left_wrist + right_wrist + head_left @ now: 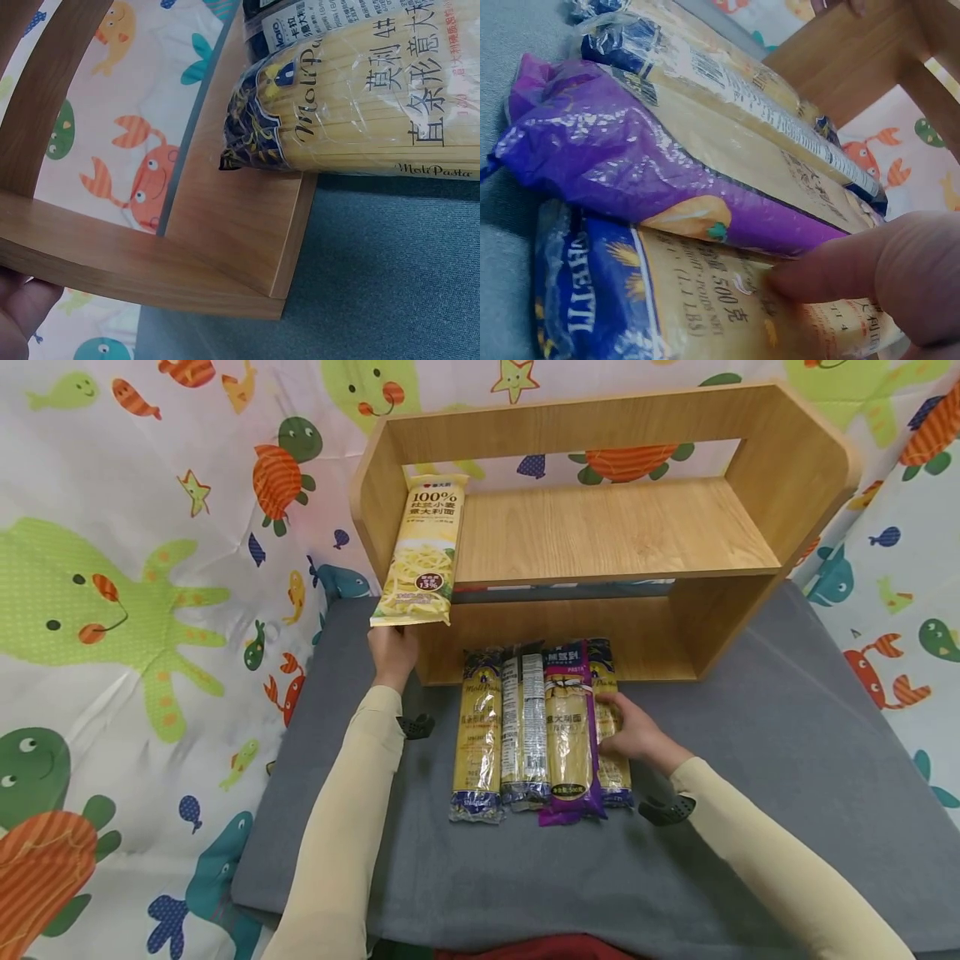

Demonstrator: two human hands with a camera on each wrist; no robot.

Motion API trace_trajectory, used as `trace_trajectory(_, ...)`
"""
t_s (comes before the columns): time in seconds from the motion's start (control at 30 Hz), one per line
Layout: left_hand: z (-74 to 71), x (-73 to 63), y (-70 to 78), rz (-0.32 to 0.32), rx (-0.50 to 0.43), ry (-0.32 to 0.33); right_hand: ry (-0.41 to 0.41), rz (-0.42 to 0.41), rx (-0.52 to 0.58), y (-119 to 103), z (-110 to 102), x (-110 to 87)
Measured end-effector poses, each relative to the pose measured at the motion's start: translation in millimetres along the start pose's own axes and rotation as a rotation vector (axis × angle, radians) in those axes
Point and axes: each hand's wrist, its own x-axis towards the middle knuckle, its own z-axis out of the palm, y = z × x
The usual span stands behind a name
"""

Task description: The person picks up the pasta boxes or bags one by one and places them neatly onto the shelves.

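My left hand (pixel 393 653) is at the left side panel of the wooden shelf (pixel 592 531), just below the overhanging end of a yellow noodle pack (pixel 420 547). In the left wrist view its thumb lies against the panel edge; the other fingers are hidden there. Over the rightmost spaghetti pack (pixel 615 768) lies my right hand (pixel 637 731), thumb and index finger extended toward the neighbouring purple pasta pack (pixel 567 727). The right wrist view shows the thumb (pixel 832 274) resting on the spaghetti pack's printed front, close along the purple pack.
Left of the purple pack lie a pack with its barcode side up (pixel 525 727) and another spaghetti pack (pixel 477 735). Their far ends reach the shelf's lower board (pixel 660 647). A grey cloth (pixel 750 760) covers the table. Patterned fabric (pixel 127 635) hangs behind and beside it.
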Motion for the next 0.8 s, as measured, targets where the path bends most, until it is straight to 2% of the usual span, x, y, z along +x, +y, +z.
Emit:
trace_trajectory(0.17, 0.8, 0.7, -0.9, 0.019, 0.001, 0.003, -0.006, 0.013, 0.003, -2.4, -2.1, -0.5)
trace_trajectory(0.5, 0.0, -2.8, -0.6, 0.004, 0.001, -0.004, 0.000, -0.089, 0.068, 13.6, -3.8, -3.0)
trace_trajectory(0.8, -0.3, -1.0, 0.1, 0.005, -0.007, -0.002, 0.035, -0.068, 0.116, 26.6, -9.2, -17.6)
